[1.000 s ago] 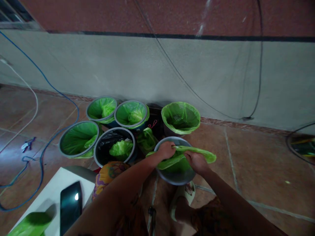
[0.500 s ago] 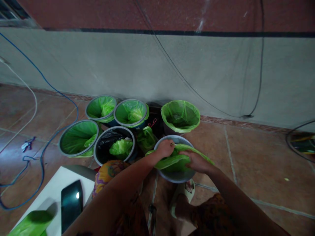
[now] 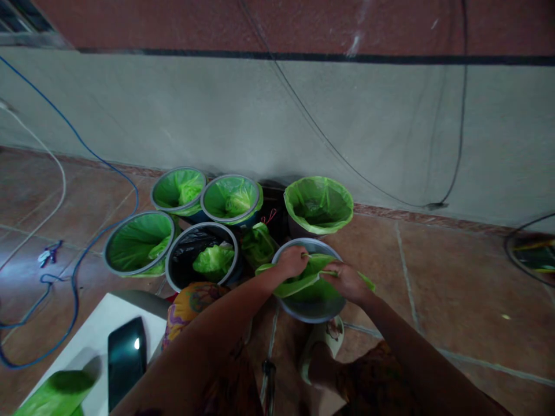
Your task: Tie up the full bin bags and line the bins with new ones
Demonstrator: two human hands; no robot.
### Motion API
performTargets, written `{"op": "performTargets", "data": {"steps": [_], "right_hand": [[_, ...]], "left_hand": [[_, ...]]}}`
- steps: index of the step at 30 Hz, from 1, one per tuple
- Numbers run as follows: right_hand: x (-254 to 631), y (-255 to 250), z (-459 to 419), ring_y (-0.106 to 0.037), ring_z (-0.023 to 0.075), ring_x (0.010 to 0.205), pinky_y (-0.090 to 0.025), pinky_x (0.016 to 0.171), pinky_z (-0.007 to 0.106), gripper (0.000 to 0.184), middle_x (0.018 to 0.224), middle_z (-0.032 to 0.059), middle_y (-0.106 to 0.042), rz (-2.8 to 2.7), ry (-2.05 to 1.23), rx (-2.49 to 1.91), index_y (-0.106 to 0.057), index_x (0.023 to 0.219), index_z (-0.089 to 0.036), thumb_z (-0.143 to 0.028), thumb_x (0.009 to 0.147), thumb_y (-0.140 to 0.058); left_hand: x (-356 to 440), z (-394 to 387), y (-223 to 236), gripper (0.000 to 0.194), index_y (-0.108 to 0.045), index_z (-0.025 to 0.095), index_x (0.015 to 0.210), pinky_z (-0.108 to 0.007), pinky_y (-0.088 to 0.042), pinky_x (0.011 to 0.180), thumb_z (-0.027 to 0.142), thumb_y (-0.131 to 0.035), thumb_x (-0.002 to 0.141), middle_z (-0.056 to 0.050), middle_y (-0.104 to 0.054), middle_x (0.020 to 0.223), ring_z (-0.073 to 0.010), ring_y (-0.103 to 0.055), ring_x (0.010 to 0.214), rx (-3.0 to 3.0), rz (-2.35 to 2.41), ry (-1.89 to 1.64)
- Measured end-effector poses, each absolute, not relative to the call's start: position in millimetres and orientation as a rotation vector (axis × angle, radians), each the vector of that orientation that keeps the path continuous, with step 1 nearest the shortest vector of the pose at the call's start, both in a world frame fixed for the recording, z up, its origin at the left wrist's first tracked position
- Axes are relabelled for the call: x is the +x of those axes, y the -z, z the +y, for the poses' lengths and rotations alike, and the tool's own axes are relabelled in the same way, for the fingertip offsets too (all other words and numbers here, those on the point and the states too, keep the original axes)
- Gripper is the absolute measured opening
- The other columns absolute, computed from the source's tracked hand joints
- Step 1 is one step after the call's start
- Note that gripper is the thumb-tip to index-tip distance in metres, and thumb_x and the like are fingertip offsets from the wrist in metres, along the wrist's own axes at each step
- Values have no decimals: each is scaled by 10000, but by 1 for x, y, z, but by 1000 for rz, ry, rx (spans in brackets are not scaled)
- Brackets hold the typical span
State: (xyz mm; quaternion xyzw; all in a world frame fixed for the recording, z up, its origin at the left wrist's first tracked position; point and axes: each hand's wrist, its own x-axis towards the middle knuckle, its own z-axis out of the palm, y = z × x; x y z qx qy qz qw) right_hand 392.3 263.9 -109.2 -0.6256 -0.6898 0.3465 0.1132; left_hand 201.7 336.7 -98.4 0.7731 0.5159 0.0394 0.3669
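A green plastic bin liner (image 3: 306, 284) is stretched between my hands over a grey trash bin (image 3: 312, 314) that stands close to my feet. My left hand (image 3: 293, 261) is closed on the liner's edge at the left side of the bin's mouth. On the right, my right hand (image 3: 347, 281) pinches the near edge of the same liner, with the fingertips at its rim. Part of the liner hangs down into the bin and covers much of its inside. The loose ends stick out past both hands.
Several lined bins, such as this grey-rimmed one (image 3: 139, 270), stand to the left. Another green-lined bin (image 3: 318, 222) is by the wall. A white stool (image 3: 93, 329) holds a phone (image 3: 127, 361) and a green bag roll (image 3: 60, 393). A blue cable (image 3: 74, 277) crosses the floor.
My right hand has shifted slightly up and to the right, and its fingers now pinch the liner's edge. My left hand stays almost where it was.
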Motion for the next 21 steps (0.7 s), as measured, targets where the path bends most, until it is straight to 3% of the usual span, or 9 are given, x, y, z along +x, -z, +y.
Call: {"op": "performTargets", "data": {"steps": [5, 10, 16, 21], "right_hand": [[387, 112, 263, -650, 214, 821, -499, 789, 354, 245, 866, 58, -707, -1865, -1085, -1773, -688, 883, -198, -299, 856, -466], [385, 112, 263, -666, 204, 845, -498, 801, 339, 358, 928, 63, -732, -1825, -1117, -1772, -712, 1029, -188, -191, 847, -404], [384, 102, 263, -666, 205, 847, -481, 818, 338, 272, 915, 69, -741, -1962, -1099, -1783, -732, 899, -180, -143, 789, -487], [382, 96, 263, -645, 196, 793, -466, 766, 324, 161, 851, 50, -723, -1963, -1089, -1793, -690, 827, -189, -230, 799, -537]], "left_hand": [[201, 338, 103, 275, -738, 175, 1040, -319, -492, 971, 208, -502, 903, -74, -743, 1052, -211, -666, 987, 1969, 1299, -139], [200, 337, 106, 279, -736, 175, 1030, -331, -478, 985, 189, -487, 904, -63, -746, 1060, -206, -655, 1002, 1940, 1267, -194], [201, 336, 105, 278, -743, 154, 1009, -337, -475, 968, 148, -489, 897, -87, -748, 1027, -223, -654, 971, 1919, 1258, -200], [201, 336, 104, 285, -755, 144, 959, -327, -480, 961, 106, -487, 870, -84, -752, 1015, -218, -659, 956, 1923, 1248, -211]]}}
